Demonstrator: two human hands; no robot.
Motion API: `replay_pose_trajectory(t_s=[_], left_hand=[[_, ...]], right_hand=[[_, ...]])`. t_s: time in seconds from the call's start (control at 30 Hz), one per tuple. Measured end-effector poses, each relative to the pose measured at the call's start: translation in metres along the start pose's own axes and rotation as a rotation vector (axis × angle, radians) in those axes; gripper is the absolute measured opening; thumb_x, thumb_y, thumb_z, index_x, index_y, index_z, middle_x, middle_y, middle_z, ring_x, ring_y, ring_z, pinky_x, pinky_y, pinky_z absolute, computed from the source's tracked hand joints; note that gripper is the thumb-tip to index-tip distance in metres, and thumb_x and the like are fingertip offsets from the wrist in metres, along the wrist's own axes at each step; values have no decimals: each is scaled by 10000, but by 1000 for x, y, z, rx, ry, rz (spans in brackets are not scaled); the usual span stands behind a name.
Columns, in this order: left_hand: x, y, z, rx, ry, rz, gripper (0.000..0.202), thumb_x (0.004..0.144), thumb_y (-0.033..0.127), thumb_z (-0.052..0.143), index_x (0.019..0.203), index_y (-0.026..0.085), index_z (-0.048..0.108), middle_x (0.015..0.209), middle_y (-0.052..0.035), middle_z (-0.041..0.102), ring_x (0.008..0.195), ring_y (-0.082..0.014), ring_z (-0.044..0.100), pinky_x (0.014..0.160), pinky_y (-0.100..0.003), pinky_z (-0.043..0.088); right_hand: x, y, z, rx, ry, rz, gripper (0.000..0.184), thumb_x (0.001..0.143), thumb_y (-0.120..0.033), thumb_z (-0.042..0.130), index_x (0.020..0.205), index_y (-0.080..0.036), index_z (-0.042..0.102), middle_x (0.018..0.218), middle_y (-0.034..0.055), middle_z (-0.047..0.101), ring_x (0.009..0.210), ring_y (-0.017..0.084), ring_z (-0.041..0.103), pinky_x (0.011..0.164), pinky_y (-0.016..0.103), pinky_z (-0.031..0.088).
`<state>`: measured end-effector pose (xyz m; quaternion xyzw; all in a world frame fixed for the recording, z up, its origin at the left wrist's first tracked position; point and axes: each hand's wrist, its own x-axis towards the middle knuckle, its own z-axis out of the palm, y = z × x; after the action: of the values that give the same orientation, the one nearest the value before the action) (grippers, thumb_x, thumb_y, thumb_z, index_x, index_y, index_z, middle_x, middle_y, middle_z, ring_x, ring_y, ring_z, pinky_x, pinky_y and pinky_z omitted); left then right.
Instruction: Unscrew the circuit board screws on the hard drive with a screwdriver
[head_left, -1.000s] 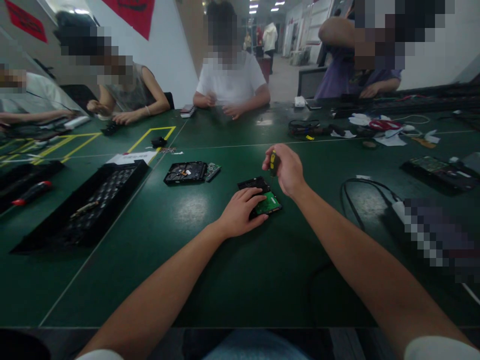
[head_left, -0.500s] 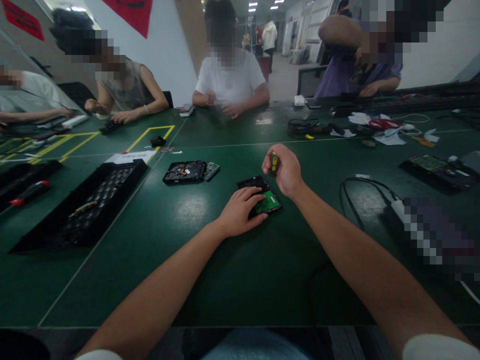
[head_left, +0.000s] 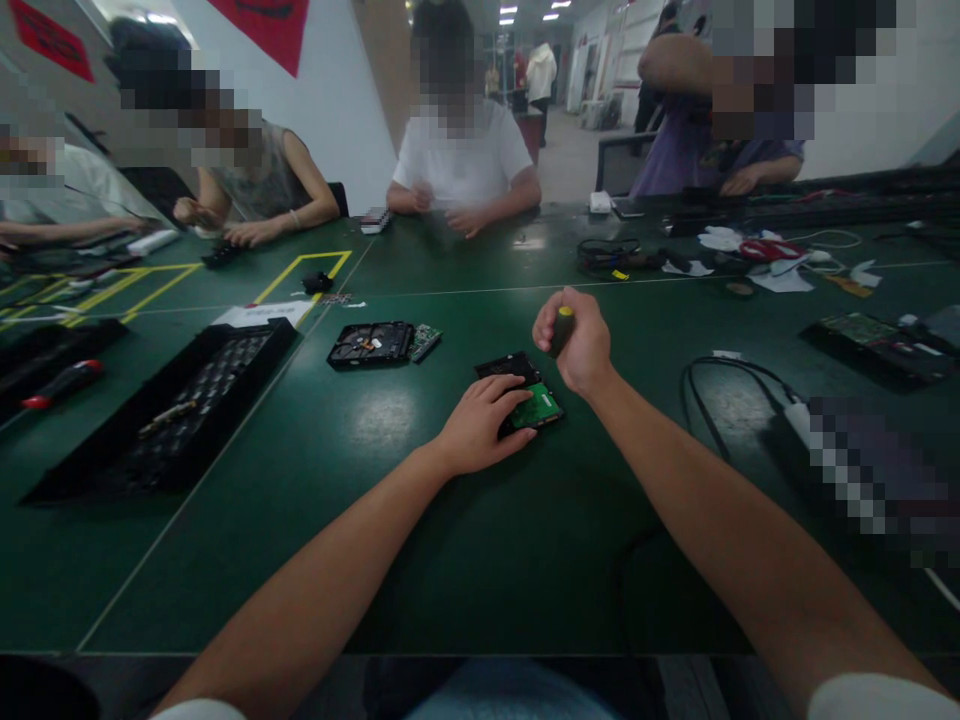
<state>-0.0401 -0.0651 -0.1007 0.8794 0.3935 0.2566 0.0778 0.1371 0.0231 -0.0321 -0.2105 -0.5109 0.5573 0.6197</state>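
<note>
Along the near edge, the green tabletop (head_left: 450,580) is stretching between our forearms up to the hard drive (head_left: 538,410). Our left hand (head_left: 480,425) is resting on that drive, fingers spread over it, thumb lying toward its near side. Just beyond, our right hand (head_left: 576,338) is curling its fingers around a yellow-ended handle (head_left: 561,332); we are not seeing its tip. To the left, well apart, another drive (head_left: 371,345) is lying beside a small circuit board (head_left: 426,342). A white label (head_left: 546,399) on our drive and a far red banner (head_left: 266,30) are showing marks we cannot read.
</note>
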Motion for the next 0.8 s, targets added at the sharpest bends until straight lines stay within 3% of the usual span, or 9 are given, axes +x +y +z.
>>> replay_pose_trajectory(t_s=[0.33, 0.5, 0.7, 0.8], left_hand=[[0, 0, -1, -7, 0, 2, 560, 954, 471, 691, 1451, 240, 573, 1524, -145, 564, 1430, -342, 522, 1196, -567, 430], [0, 0, -1, -9, -1, -2, 562, 955, 473, 692, 1456, 248, 570, 1524, -141, 564, 1432, -346, 521, 1196, -579, 427], [0, 0, 0, -13, -7, -7, 565, 953, 472, 696, 1457, 249, 569, 1526, -142, 563, 1434, -344, 519, 1197, -576, 427], [0, 0, 0, -11, -7, -7, 563, 950, 472, 699, 1451, 248, 573, 1528, -142, 563, 1432, -344, 521, 1198, -576, 425]], right_hand=[[-1, -1, 1, -49, 13, -60, 206, 886, -374, 662, 789, -257, 522, 645, -46, 571, 562, 133, 545, 565, 275, 450], [0, -3, 1, -87, 32, -30, 276, 900, -463, 685, 763, -248, 580, 691, -26, 586, 601, 132, 568, 587, 275, 478], [1, 0, -1, -70, 46, -16, 472, 937, -660, 616, 718, -243, 600, 585, -33, 498, 528, 133, 517, 519, 275, 431], [2, 3, -3, -49, 33, -36, 465, 958, -635, 582, 708, -242, 593, 574, -32, 489, 522, 135, 511, 512, 274, 415]])
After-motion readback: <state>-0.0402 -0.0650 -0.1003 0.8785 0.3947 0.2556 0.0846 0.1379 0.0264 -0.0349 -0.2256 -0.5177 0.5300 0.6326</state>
